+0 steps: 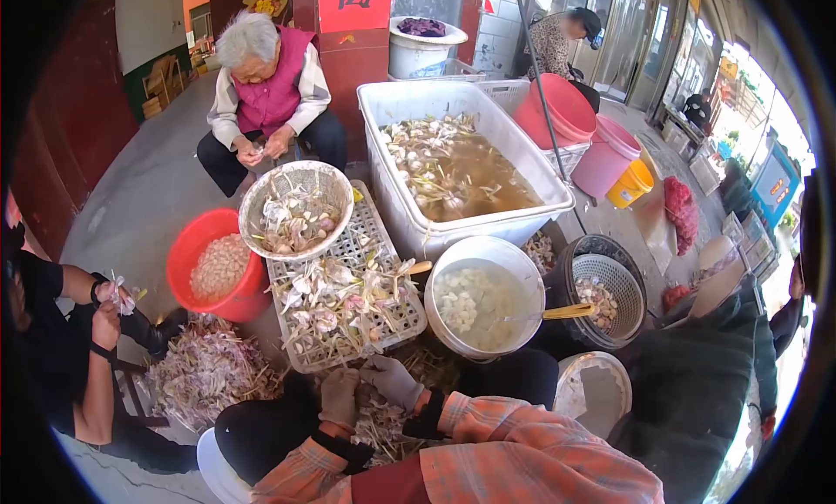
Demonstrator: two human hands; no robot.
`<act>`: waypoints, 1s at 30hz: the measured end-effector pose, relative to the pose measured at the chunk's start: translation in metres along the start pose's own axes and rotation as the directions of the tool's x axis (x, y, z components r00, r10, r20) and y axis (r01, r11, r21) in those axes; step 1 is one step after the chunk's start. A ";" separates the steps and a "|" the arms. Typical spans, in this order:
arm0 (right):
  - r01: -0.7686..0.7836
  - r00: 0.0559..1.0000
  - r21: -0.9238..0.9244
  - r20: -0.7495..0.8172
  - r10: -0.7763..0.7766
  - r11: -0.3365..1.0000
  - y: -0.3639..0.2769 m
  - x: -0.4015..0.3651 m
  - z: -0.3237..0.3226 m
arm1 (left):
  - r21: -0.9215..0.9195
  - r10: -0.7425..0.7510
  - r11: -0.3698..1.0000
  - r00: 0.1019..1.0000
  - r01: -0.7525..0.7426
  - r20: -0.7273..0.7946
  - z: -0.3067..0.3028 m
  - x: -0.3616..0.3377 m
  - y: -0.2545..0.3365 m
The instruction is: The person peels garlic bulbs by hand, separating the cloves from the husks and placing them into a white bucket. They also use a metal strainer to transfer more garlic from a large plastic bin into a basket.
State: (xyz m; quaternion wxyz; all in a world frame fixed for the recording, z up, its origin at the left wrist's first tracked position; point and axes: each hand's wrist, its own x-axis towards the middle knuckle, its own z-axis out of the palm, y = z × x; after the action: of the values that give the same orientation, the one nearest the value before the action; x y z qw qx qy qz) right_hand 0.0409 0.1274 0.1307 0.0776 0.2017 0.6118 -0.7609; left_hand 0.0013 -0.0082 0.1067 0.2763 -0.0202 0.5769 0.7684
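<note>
My left hand (339,398) and my right hand (392,382), both in grey gloves, come together above my lap. Their fingers are closed, and whatever lies between them is too small or hidden to make out. Just beyond them a white plastic crate (300,352) carries garlic bulbs (335,304) with stalks. A white bucket (440,317) of water with peeled garlic cloves (457,304) stands to the right, a wooden-handled tool (566,312) across its rim. Garlic skins (379,430) lie below my hands.
A large white tub (383,169) holds garlic in brown water. A red basin (178,269) contains cloves; a white basket (252,212) holds more garlic. A black bucket (643,282) stands right. Co-workers sit left (52,347) and opposite (270,86). Skins pile up (209,369) on the floor.
</note>
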 end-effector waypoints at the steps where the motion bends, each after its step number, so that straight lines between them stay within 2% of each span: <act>1: 0.050 0.999 -0.082 -0.006 -0.051 0.995 -0.005 -0.004 0.000 | 0.043 0.019 0.999 1.000 -0.018 -0.004 -0.001 0.003 -0.004; 2: 0.091 0.996 -0.159 -0.005 -0.093 0.983 -0.007 -0.009 0.000 | 0.089 0.028 0.996 1.000 -0.027 -0.014 -0.003 0.002 -0.007; 3: 0.131 0.991 -0.231 0.007 -0.133 0.964 -0.008 -0.012 0.002 | 0.160 0.120 0.980 0.993 -0.117 -0.012 0.002 0.006 -0.010; 5: 0.349 0.932 -0.356 0.039 -0.359 0.867 0.015 -0.002 -0.002 | 0.329 0.283 0.910 0.958 -0.253 -0.047 -0.007 0.009 -0.020; 6: 0.580 0.807 -0.366 0.135 -0.576 0.727 0.055 -0.001 0.021 | 0.322 0.217 0.928 0.975 -0.188 -0.057 0.000 0.000 -0.005; 7: 0.477 0.865 -0.412 0.066 -0.497 0.776 0.029 0.006 -0.003 | 0.315 0.150 0.941 0.986 -0.121 -0.067 0.006 -0.010 0.010; 8: 0.293 0.956 -0.173 0.028 -0.293 0.940 0.019 -0.001 0.002 | 0.138 -0.056 0.987 0.987 0.076 -0.148 0.018 -0.023 0.030; 9: 0.162 0.986 -0.012 0.042 -0.162 0.987 0.000 -0.010 0.007 | 0.176 0.031 0.984 0.988 -0.004 -0.152 0.004 -0.008 0.008; 10: 0.103 0.995 0.022 0.017 -0.103 0.994 -0.013 -0.012 0.014 | 0.145 0.066 0.989 0.984 -0.042 -0.165 0.000 -0.004 0.005; 11: 0.017 0.998 0.124 0.057 -0.024 0.992 -0.029 -0.015 0.022 | 0.141 0.076 0.989 0.983 -0.053 -0.166 -0.004 -0.004 0.006; 12: 0.059 0.995 0.100 0.076 -0.067 0.993 -0.049 -0.025 0.036 | 0.132 0.078 0.990 0.983 -0.056 -0.165 -0.007 -0.005 0.004; 13: 0.095 0.989 0.046 0.108 -0.100 0.994 -0.063 -0.031 0.050 | 0.444 0.253 0.883 0.950 -0.150 -0.183 -0.016 0.003 -0.010; 14: 0.152 0.980 -0.002 0.132 -0.150 0.988 -0.076 -0.034 0.065 | 0.025 -0.044 0.998 0.986 0.049 -0.164 -0.013 0.001 -0.006; 15: 0.180 0.967 -0.036 0.190 -0.170 0.983 -0.091 -0.039 0.083 | 0.481 0.269 0.867 0.933 -0.126 -0.240 -0.019 0.019 -0.031; 16: 0.209 0.954 -0.069 0.233 -0.188 0.976 -0.102 -0.045 0.099 | 0.530 0.309 0.834 0.925 -0.152 -0.221 -0.016 0.018 -0.035; 20: 0.189 0.848 -0.084 0.517 -0.119 0.978 -0.116 -0.048 0.166 | 0.243 0.143 0.965 0.976 -0.100 -0.165 -0.011 0.010 -0.023; 22: 0.170 0.716 -0.024 0.690 -0.107 0.985 -0.107 -0.041 0.199 | 0.104 0.062 0.993 0.989 -0.049 -0.133 -0.014 0.004 -0.021; 24: 0.299 0.597 -0.071 0.792 -0.129 0.952 -0.090 -0.035 0.234 | 0.007 0.009 1.000 0.995 -0.009 -0.097 -0.012 0.003 -0.021; 25: 0.302 0.573 -0.037 0.806 -0.150 0.953 -0.075 -0.032 0.253 | -0.035 -0.020 0.999 0.996 0.017 -0.082 -0.013 0.002 -0.022; 26: 0.491 0.534 -0.110 0.821 -0.199 0.864 -0.065 -0.028 0.265 | -0.067 -0.039 0.997 0.997 0.034 -0.065 -0.013 0.000 -0.023; 27: 0.817 0.375 -0.046 0.800 -0.469 0.574 -0.035 -0.014 0.280 | -0.096 -0.060 0.994 0.997 0.055 -0.053 -0.016 -0.001 -0.023; 30: 0.769 0.444 -0.225 0.861 -0.247 0.598 -0.043 -0.018 0.295 | -0.153 -0.101 0.983 0.995 0.097 -0.016 -0.018 -0.001 -0.023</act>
State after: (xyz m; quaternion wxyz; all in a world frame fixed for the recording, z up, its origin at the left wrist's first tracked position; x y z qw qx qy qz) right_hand -0.0207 -0.1488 0.2273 0.1353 -0.3795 0.7534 -0.5197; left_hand 0.0075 -0.0207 0.0813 0.3050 -0.0788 0.5181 0.7952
